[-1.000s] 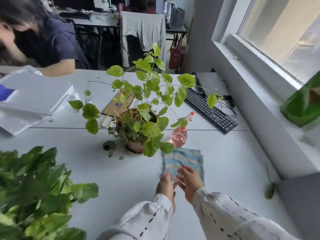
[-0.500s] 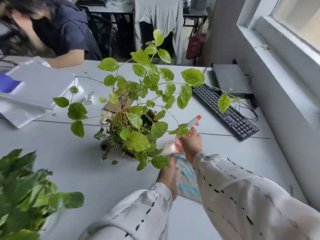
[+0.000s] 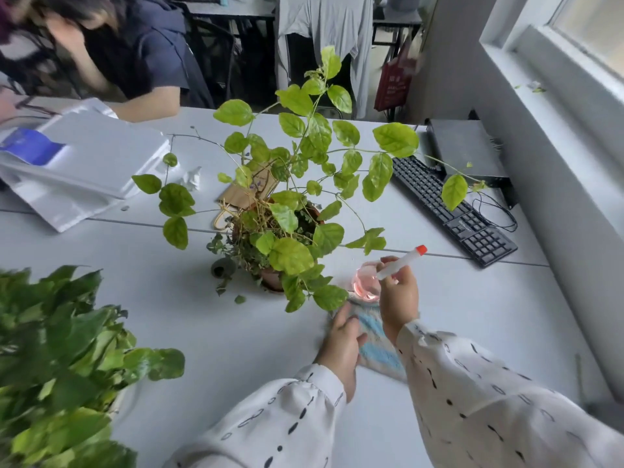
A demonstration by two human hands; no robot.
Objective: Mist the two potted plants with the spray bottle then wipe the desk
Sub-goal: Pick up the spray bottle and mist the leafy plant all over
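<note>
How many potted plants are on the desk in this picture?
2. One trailing plant in a brown pot stands mid-desk, just left of the spray bottle. One bushy plant is at the near left edge, its pot mostly hidden; others may lie outside the view.

On the desk (image 3: 169, 319) a trailing potted plant (image 3: 287, 211) stands mid-table, with a second plant (image 3: 60, 359) nearer, at the left edge. The spray bottle (image 3: 371, 282) sits just right of the pot, apparently at the far edge of the cloth (image 3: 374, 346). A keyboard (image 3: 452, 211) lies farther right, behind.
</note>
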